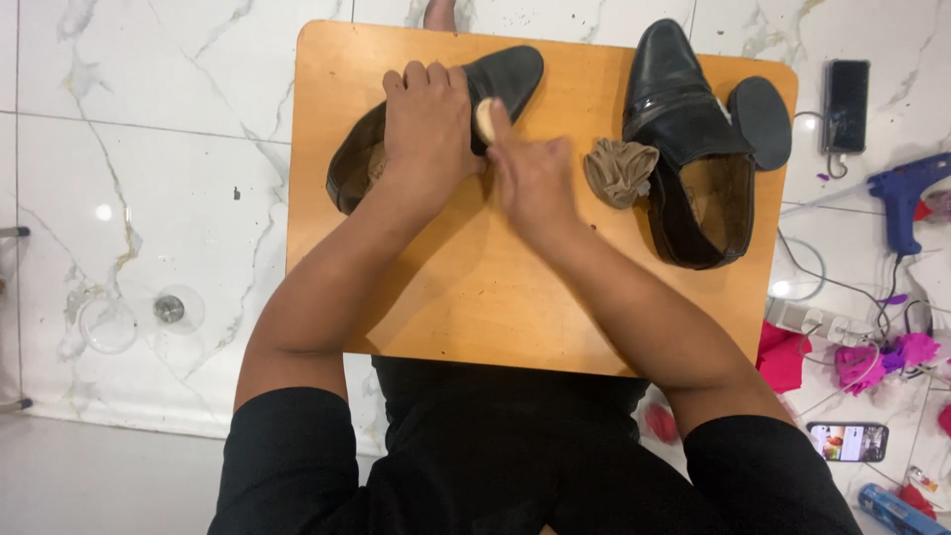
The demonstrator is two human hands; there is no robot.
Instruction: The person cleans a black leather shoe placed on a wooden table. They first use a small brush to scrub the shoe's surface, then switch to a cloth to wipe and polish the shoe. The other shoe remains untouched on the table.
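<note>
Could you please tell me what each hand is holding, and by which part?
The left hand grips the black shoe across its middle; the right hand pinches a small pale object against it.

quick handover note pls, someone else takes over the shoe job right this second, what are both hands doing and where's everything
Left hand: clamped over the black shoe lying on the wooden board, holding it steady.
Right hand: presses a small pale applicator against that shoe's upper.
Second black shoe: upright at the board's right side, untouched; a crumpled tan cloth beside it, a round black lid or tin behind it.
Done: cannot tell how much of the held shoe is covered.
Left: probably the rest of this shoe, then the second.
</note>
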